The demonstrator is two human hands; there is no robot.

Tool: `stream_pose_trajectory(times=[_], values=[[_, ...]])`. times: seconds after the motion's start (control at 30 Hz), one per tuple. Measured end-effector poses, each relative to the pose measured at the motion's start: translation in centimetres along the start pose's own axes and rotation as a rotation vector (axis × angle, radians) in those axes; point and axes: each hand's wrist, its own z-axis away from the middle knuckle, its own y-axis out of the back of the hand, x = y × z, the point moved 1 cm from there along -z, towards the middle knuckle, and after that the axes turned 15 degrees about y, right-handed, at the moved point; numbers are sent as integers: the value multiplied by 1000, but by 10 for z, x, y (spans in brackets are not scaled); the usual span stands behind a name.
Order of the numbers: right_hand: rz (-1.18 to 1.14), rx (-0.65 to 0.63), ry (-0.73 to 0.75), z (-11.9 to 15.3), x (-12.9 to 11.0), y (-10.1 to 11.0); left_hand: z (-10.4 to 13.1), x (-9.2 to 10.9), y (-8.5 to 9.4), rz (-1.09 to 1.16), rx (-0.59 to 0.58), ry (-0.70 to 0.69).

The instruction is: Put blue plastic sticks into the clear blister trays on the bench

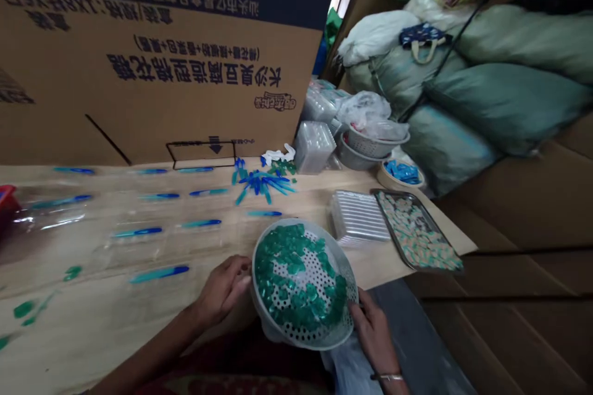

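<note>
A round white colander (303, 343) with green translucent pieces (296, 253) inside is tilted at the table's front edge. My right hand (373, 324) grips its right rim, thumb on the rim and fingers behind. At the left rim is my left hand (225, 289), its fingers curled together against the edge; whether they pinch the rim is hard to see. Blue and teal pen-like sticks (160, 273) lie in rows on the table left of the colander, among clear plastic trays. Beyond it spreads a pile of similar sticks (262, 182).
A large cardboard box (152, 74) stands along the table's back. To the right are stacked clear trays (359, 217), a metal tray (419, 231) of small pieces, a basin of blue packets (402, 171) and stacked colanders (365, 147). Green sacks (514, 99) lie beyond.
</note>
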Motion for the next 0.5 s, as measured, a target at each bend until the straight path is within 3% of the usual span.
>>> stream_pose_trajectory(times=[0.1,0.2,0.37,0.5], values=[[64,53,-51,6,24,2,-10,12,-25,-89,-179,8],[90,40,-21,-15,35,8,-11,16,-29,-257,-250,-18],[81,-77,86,-46,38,43,-5,1,-9,-468,-108,-37],[115,-151,0,-29,51,76,-17,-13,-16,-654,-76,-35]])
